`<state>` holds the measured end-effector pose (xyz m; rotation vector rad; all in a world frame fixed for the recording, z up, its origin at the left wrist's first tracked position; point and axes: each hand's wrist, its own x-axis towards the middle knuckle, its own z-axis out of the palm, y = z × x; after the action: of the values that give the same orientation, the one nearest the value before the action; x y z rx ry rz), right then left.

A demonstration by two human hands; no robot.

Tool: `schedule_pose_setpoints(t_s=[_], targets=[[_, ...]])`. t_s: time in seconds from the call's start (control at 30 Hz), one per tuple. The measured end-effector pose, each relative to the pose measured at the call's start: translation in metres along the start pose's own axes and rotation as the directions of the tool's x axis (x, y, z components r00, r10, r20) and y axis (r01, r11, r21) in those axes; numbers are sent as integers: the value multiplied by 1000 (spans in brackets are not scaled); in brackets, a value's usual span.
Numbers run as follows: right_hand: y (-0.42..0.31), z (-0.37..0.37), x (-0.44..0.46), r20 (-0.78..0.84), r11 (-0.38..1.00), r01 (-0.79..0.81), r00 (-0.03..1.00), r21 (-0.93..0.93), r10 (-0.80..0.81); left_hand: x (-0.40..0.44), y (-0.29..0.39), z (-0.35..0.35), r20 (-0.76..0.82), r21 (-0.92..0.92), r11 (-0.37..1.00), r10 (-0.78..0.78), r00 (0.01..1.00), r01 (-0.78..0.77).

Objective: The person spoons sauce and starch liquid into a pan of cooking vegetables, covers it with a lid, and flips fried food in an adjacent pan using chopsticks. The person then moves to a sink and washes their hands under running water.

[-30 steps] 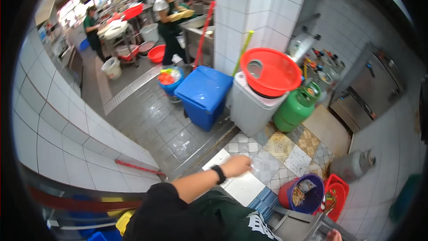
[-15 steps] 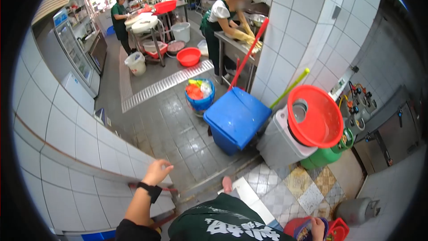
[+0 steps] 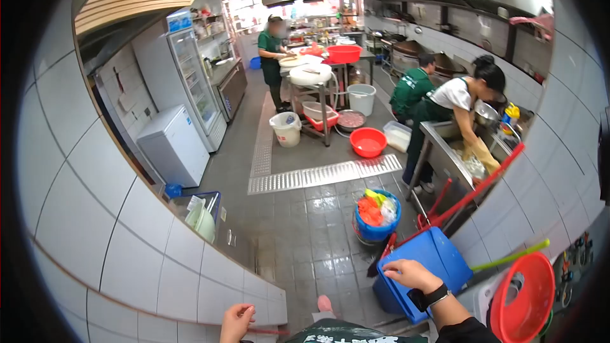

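My right hand (image 3: 413, 275), with a dark band and watch on the wrist, hovers over the blue lidded bin (image 3: 424, 257); its fingers are loosely bent and hold nothing visible. Whether it touches the lid I cannot tell. Low in the view, my left hand (image 3: 237, 321) hangs near the white tiled wall (image 3: 210, 292), fingers half curled with nothing seen in them. Just beyond the bin stands a blue bucket (image 3: 376, 232) holding orange, yellow and clear plastic items. A red basin (image 3: 524, 298) rests to the right of the bin.
A metal drain grate (image 3: 324, 176) crosses the wet tiled floor. Red and green handles (image 3: 515, 253) lean by the right wall. One person (image 3: 460, 98) works at a steel sink, another (image 3: 413, 89) crouches behind, and a third (image 3: 272, 57) stands at a table. A white chest freezer (image 3: 175, 146) is left.
The view has turned left and lifted, showing more kitchen. My right hand has come up from beside a red container to over the bin; my left hand now sits lower.
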<state>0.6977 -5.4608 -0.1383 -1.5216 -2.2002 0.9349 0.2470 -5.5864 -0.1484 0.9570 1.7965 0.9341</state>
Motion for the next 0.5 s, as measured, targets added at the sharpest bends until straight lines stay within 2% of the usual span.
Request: schedule_pose_setpoints(t_s=[0.07, 0.1, 0.17, 0.2, 0.23, 0.27, 0.3, 0.37, 0.4, 0.43, 0.5], targets=[[-23, -14, 59, -27, 980, 26, 999, 199, -22, 43, 32, 2, 33, -16, 995, 104, 994, -103], [-26, -17, 87, -4, 921, -12, 1000, 390, 15, 72, 40, 5, 46, -51, 991, 123, 991, -120], [4, 2, 143, 101, 631, -131, 991, 764, 83, 147, 61, 8, 64, -134, 976, 183, 981, -173], [12, 10, 170, 98, 700, -171, 985, 694, 143, 186, 70, 15, 36, -210, 967, 153, 988, -143], [19, 12, 189, 102, 751, -236, 970, 616, 221, 228, 71, 21, 41, -140, 965, 230, 972, -222], [10, 1, 207, 115, 919, -178, 982, 352, 147, 258, 84, 29, -16, 168, 915, 373, 928, -366], [12, -4, 221, 147, 858, -220, 974, 464, 170, 285, 103, 33, -17, 474, 757, 519, 855, -450], [19, -14, 260, 196, 683, -277, 961, 676, 195, 338, 140, 43, -8, 206, 889, 420, 907, -410], [20, -23, 274, 203, 661, -339, 939, 669, 276, 363, 154, 44, 19, 74, 926, 369, 929, -369], [29, -25, 289, 130, 667, -320, 939, 673, 318, 388, 165, 42, -2, 161, 905, 398, 917, -393], [60, -27, 325, 41, 778, -369, 913, 509, 407, 443, 183, 39, -46, 323, 842, 470, 881, -432]])
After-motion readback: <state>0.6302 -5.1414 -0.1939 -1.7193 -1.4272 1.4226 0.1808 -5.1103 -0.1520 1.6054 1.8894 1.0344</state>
